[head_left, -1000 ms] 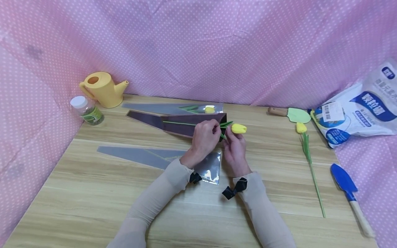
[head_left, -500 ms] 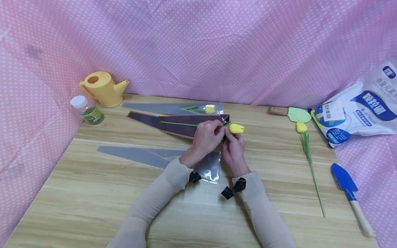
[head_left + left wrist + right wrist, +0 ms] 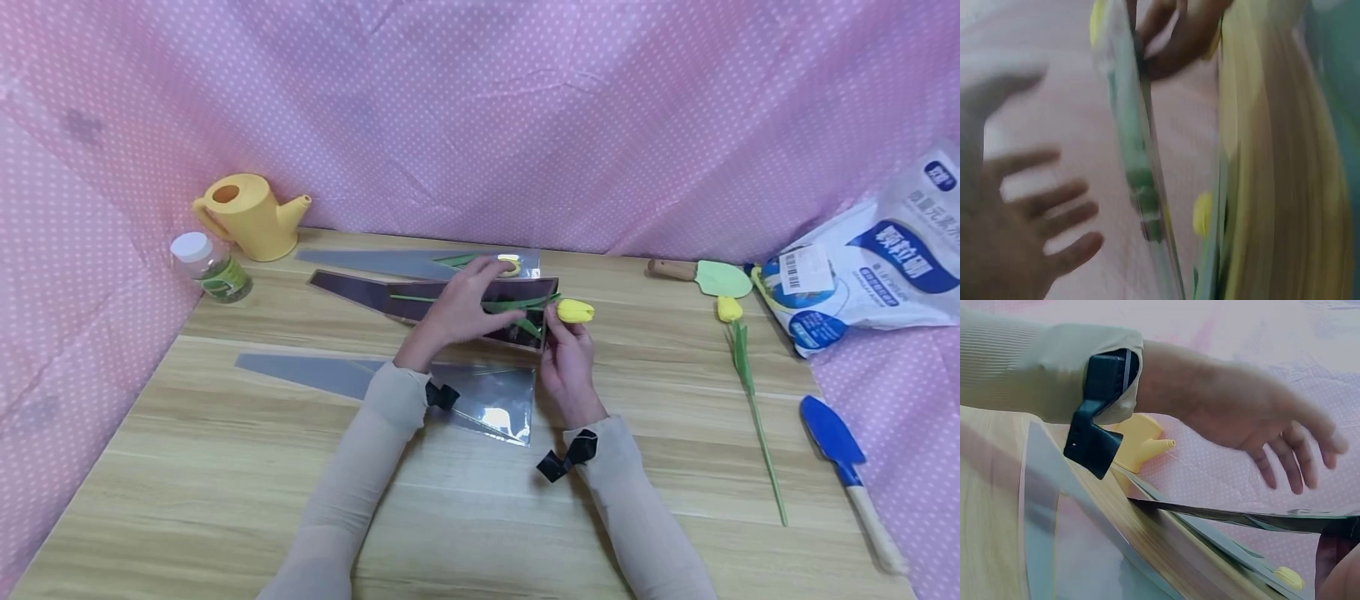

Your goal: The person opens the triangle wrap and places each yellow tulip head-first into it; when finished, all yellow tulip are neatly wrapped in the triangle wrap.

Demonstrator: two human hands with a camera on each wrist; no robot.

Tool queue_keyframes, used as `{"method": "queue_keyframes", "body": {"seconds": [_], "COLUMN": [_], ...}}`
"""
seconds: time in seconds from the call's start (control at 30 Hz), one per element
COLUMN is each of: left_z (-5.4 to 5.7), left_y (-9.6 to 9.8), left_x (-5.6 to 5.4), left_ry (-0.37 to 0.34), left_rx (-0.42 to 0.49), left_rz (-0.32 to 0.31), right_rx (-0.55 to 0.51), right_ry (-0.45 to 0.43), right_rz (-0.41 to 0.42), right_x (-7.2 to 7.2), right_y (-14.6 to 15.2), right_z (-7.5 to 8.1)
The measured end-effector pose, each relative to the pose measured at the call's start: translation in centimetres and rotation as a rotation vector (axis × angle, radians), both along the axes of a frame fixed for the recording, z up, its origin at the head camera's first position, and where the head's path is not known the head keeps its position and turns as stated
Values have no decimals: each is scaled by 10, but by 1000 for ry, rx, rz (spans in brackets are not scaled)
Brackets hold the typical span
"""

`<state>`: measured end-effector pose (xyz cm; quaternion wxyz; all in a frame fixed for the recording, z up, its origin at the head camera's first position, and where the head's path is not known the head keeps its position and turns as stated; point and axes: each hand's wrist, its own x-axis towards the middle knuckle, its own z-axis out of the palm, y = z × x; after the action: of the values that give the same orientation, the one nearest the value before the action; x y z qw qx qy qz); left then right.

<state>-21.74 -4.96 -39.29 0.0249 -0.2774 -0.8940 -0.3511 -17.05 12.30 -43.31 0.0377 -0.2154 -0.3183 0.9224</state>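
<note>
A yellow tulip (image 3: 575, 311) lies with its stem and green leaves inside a dark tapered flower sleeve (image 3: 348, 288), its bloom sticking out past the wide end. My right hand (image 3: 568, 362) pinches the tulip just under the bloom, at the sleeve's mouth. Over the sleeve hovers my left hand (image 3: 461, 307), fingers spread and holding nothing; the left wrist view shows the fingers (image 3: 1054, 200) apart from the sleeve. Behind lies a clear sleeve (image 3: 375, 262) with another tulip in it, its bloom partly hidden by my left hand. A flat sleeve (image 3: 300, 373) rests in front.
A loose yellow tulip (image 3: 757, 433) lies on the right of the table (image 3: 187, 500). Beyond it are a blue trowel (image 3: 832, 429), a green trowel (image 3: 722, 278) and a white printed bag (image 3: 885, 258). At the back left stand a yellow watering can (image 3: 258, 221) and a lidded jar (image 3: 217, 271).
My left hand has let go at the sleeve's mouth and moved left, its fingers spreading. The tulip's leaves now lie within the sleeve. My right hand stays almost where it was.
</note>
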Motion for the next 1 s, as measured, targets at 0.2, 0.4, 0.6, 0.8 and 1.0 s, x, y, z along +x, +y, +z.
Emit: {"method": "queue_keyframes", "body": {"seconds": [0.2, 0.4, 0.6, 0.8, 1.0], "left_z": [-9, -18, -26, -27, -24], "left_y": [-15, -20, -21, -21, -21], "left_x": [-10, -15, -18, -18, -16], "left_ry": [-135, -109, -106, -115, -116], "left_rx": [-253, -384, -452, -405, -365], "left_rz": [-104, -78, -65, -42, -14], "right_rx": [-18, -39, -67, -41, 20], "right_ry": [-3, -24, -43, -32, -27], "right_rz": [9, 6, 22, 18, -5], "right_x": [1, 0, 0, -2, -5], "right_y": [1, 2, 6, 8, 8], "right_z": [0, 1, 2, 1, 0]}}
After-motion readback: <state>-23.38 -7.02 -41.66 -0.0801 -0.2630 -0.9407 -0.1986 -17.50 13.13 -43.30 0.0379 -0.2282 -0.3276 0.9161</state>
